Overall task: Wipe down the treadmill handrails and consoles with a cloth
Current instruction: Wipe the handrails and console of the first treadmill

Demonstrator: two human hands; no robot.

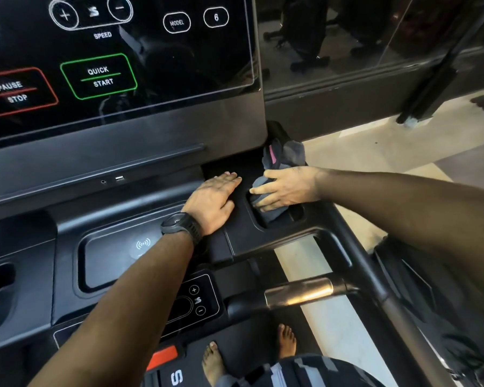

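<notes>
While left hand (215,199) lies flat on console (151,169), fingers straight, right hand (288,188) fingers clutch cloth (275,215).

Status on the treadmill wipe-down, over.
Left hand flat on console deck. Right hand grips cloth at right cup holder. Nothing in the way.

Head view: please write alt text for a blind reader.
The right hand grips a grey cloth in a recess at the right of the treadmill console. The left hand, a watch on its wrist, rests flat beside it.
</notes>
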